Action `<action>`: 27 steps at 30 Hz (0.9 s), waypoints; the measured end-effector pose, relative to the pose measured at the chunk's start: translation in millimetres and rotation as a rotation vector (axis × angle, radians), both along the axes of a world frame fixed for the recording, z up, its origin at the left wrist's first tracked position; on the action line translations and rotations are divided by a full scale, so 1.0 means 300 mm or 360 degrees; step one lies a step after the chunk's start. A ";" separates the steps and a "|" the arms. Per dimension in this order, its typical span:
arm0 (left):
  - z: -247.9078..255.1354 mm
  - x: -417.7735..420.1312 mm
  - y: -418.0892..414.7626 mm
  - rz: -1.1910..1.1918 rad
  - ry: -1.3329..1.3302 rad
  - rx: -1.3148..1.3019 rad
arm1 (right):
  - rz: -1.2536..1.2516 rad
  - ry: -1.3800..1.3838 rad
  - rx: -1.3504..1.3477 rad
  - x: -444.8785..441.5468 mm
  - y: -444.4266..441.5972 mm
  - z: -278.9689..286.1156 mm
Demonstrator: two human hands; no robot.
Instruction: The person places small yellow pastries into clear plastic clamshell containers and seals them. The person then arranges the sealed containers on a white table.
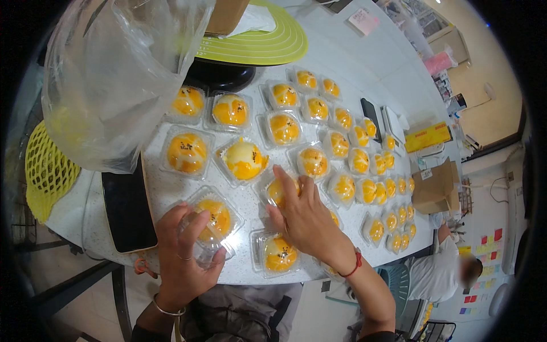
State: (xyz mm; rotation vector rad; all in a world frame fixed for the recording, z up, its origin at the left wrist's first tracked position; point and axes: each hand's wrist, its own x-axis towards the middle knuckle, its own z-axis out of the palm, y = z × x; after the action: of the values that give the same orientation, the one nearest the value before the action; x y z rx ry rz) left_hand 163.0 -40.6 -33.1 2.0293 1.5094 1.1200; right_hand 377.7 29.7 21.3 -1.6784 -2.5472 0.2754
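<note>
My left hand [188, 252] has its thumb and fingers about the clear lid of a plastic clamshell box, which holds a round yellow-glazed pastry [216, 216] with dark seeds. To its right, my right hand [305, 218] spans another boxed pastry [280, 192], thumb at the near side and index finger across the far side; the hand hides part of this box. Just beyond both hands, a paler pastry [243, 160] rests in a box with a paper liner. A boxed pastry [280, 254] lies between the hands, near the table's front edge.
Several more boxed pastries [359, 160] spread over the speckled white table [256, 201] to the right. A dark phone [128, 209] and a plastic bag [111, 85] are at left. Behind stands a green mat [286, 38] on a black base. A person [436, 269] is at far right.
</note>
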 end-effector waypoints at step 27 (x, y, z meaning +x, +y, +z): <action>-0.009 0.013 -0.005 0.0159 -0.0027 0.0110 | 0.0061 0.0062 0.0366 -0.062 0.038 -0.016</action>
State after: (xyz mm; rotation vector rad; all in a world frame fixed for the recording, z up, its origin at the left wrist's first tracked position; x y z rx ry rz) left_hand 167.0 -42.1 -35.8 2.0035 1.5999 1.2407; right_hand 359.2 41.2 16.5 -1.5278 -2.4752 0.0156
